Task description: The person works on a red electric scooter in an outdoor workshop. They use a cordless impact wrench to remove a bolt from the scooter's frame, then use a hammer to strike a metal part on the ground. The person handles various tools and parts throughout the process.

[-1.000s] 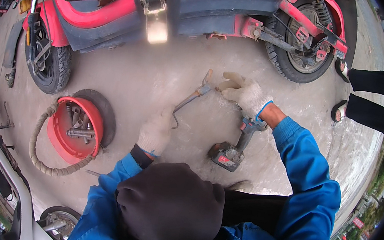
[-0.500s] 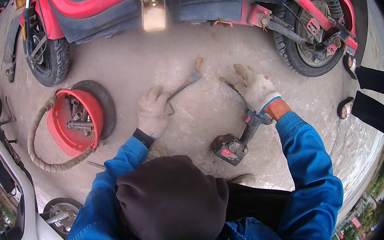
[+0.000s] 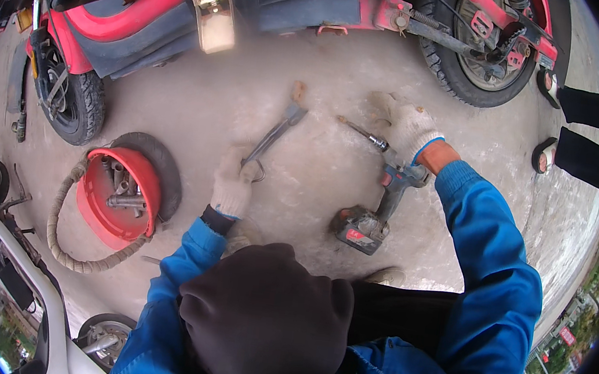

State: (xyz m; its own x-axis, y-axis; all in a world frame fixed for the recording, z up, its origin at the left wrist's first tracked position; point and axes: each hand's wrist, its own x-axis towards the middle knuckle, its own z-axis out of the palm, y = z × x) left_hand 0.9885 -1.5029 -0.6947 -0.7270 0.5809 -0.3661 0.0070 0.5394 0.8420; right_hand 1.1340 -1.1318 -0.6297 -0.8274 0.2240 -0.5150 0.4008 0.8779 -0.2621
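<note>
My left hand (image 3: 231,188), in a pale work glove, is closed around the lower end of a dark metal bar tool (image 3: 273,137). The bar slants up and right to a wider head with a brown end, and a thin wire-like loop shows beside my fingers. My gloved right hand (image 3: 411,126) is over the front of a cordless drill (image 3: 392,186); its fingers are blurred. A socket-like shaft with a narrow tip (image 3: 364,134) projects left from beneath that hand. The drill's battery (image 3: 360,229) points toward me.
A red bucket (image 3: 105,224) of metal sockets and tools, with a wrapped handle, stands left beside a black tyre (image 3: 172,172). Ahead is a red and black scooter (image 3: 291,1). A person's legs and shoes (image 3: 544,154) are at right. A white vehicle (image 3: 43,298) stands lower left.
The bar tool has turned and moved slightly left with my left hand. My right hand has shifted slightly, uncovering more of the shaft. The whole view has also shifted a little.
</note>
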